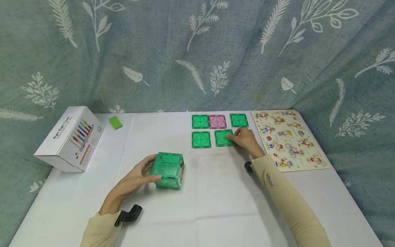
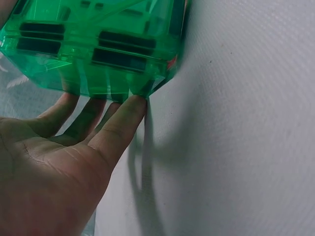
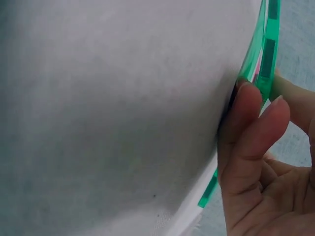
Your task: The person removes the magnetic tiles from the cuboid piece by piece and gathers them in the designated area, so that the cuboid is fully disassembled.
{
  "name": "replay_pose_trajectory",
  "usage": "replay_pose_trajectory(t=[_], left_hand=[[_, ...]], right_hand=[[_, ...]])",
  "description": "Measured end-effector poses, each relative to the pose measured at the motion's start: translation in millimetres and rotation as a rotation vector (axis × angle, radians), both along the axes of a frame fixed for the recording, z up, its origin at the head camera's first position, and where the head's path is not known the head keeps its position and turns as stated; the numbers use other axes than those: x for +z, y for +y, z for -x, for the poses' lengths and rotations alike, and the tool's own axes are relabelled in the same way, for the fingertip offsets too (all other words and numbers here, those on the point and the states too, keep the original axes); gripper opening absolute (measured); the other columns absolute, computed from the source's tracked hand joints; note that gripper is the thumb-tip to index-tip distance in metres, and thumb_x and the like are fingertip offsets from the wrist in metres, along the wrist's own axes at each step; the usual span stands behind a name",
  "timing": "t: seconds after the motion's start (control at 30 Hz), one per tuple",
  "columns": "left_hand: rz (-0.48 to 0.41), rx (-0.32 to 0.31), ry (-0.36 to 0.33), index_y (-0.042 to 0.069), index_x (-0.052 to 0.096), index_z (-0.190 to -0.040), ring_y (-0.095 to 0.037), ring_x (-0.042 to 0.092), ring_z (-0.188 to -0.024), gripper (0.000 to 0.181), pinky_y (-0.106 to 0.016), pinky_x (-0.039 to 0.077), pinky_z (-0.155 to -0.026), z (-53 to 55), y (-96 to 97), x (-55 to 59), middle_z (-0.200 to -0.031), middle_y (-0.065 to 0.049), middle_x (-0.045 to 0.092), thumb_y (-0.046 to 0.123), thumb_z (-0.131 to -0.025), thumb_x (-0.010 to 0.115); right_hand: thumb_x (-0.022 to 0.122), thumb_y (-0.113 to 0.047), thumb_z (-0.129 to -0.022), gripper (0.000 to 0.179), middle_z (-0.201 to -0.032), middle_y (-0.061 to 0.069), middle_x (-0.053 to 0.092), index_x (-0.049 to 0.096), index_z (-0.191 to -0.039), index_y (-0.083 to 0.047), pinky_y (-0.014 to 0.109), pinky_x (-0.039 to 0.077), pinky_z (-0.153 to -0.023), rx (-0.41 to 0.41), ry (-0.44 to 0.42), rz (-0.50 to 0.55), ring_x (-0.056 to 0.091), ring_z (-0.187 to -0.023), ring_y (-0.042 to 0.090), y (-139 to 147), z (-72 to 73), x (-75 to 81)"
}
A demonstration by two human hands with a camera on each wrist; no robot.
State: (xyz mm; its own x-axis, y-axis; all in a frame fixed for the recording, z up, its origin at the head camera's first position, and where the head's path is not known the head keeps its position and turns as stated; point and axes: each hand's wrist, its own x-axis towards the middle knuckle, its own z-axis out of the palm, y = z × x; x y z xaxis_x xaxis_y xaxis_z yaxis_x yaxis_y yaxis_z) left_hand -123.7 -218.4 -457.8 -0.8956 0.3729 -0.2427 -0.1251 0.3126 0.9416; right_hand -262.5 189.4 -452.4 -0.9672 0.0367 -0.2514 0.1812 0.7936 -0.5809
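My left hand [image 1: 131, 181] grips a box of green magnetic tiles [image 1: 168, 165], thumb at the near side and fingers at the far side. In the left wrist view the fingertips touch its green wall [image 2: 113, 73], where dark magnets show along the edges. A pinkish part shows through the box's right side. At the middle right, my right hand [image 1: 247, 140] pinches a square green magnetic tile [image 1: 223, 138] by its right edge. That tile [image 3: 268, 54] appears slightly raised off the cloth in the right wrist view, between thumb and fingers.
Around the pinched tile lie more green tiles [image 1: 200, 139] and one pink tile [image 1: 217, 121]. A wooden picture puzzle board [image 1: 288, 139] lies at the right. At the left stand a white box [image 1: 71, 137] and a small green block [image 1: 115, 122]. A patterned curtain [image 1: 166, 68] hangs behind.
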Motion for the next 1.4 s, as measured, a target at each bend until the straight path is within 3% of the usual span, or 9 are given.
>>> replay_pose_trajectory(t=[0.3, 0.47, 0.67, 0.87, 1.17, 1.4], left_hand=[[-0.019, -0.015, 0.008, 0.008, 0.02, -0.158, -0.05, 0.014, -0.153, 0.088, -0.076, 0.016, -0.116, 1.6, -0.2, -0.3, -0.163, -0.023, 0.024, 0.024, -0.089, 0.073], [-0.02, -0.024, 0.009, 0.007, 0.019, -0.159, -0.049, 0.014, -0.153, 0.088, -0.075, 0.016, -0.117, 2.1, -0.2, -0.3, -0.163, -0.023, 0.024, 0.025, -0.09, 0.072], [-0.016, -0.031, 0.006, 0.006, 0.017, -0.159, -0.051, 0.011, -0.153, 0.09, -0.075, 0.014, -0.117, 2.0, -0.4, -1.3, -0.164, -0.024, 0.021, 0.025, -0.091, 0.071], [-0.015, -0.051, 0.008, 0.006, 0.015, -0.16, -0.052, 0.009, -0.153, 0.09, -0.074, 0.016, -0.118, 2.1, -1.2, -1.3, -0.165, -0.025, 0.017, 0.026, -0.092, 0.07], [-0.088, -0.07, 0.008, 0.02, 0.012, -0.161, -0.05, 0.003, -0.154, 0.087, -0.075, 0.007, -0.118, 2.7, -3.1, -1.4, -0.167, -0.022, 0.01, 0.022, -0.094, 0.068], [-0.052, -0.062, 0.033, 0.009, 0.017, -0.16, -0.051, 0.008, -0.154, 0.083, -0.073, 0.013, -0.119, 2.9, -2.9, -2.8, -0.167, -0.023, 0.015, 0.023, -0.095, 0.066]], right_hand=[[0.068, -0.048, -0.093, 0.047, -0.068, 0.007, 0.064, 0.067, -0.103, -0.002, 0.032, 0.047, -0.063, 0.087, 0.076, -0.076, 0.059, -0.061, 0.02, 0.2, 0.7, 0.4], [0.067, -0.048, -0.094, 0.046, -0.064, 0.006, 0.061, 0.067, -0.102, -0.002, 0.031, 0.045, -0.061, 0.086, 0.081, -0.092, 0.057, -0.062, 0.02, 1.5, 0.8, -1.3], [0.067, -0.046, -0.095, 0.043, -0.072, 0.008, 0.062, 0.066, -0.099, -0.003, 0.03, 0.043, -0.06, 0.097, 0.076, -0.109, 0.054, -0.063, 0.02, 0.4, -0.2, -2.5], [0.069, -0.045, -0.094, 0.041, -0.064, 0.005, 0.058, 0.064, -0.096, -0.004, 0.029, 0.041, -0.056, 0.104, 0.071, -0.121, 0.051, -0.057, 0.017, 0.7, -0.9, -2.3], [0.07, -0.044, -0.093, 0.039, -0.061, 0.002, 0.055, 0.061, -0.096, -0.007, 0.028, 0.04, -0.052, 0.114, 0.052, -0.088, 0.049, -0.051, 0.014, -1.4, -0.4, 0.5], [0.07, -0.044, -0.093, 0.039, -0.062, 0.003, 0.057, 0.061, -0.097, -0.006, 0.029, 0.042, -0.056, 0.106, 0.053, -0.089, 0.052, -0.053, 0.015, -2.5, -1.1, -0.6]])
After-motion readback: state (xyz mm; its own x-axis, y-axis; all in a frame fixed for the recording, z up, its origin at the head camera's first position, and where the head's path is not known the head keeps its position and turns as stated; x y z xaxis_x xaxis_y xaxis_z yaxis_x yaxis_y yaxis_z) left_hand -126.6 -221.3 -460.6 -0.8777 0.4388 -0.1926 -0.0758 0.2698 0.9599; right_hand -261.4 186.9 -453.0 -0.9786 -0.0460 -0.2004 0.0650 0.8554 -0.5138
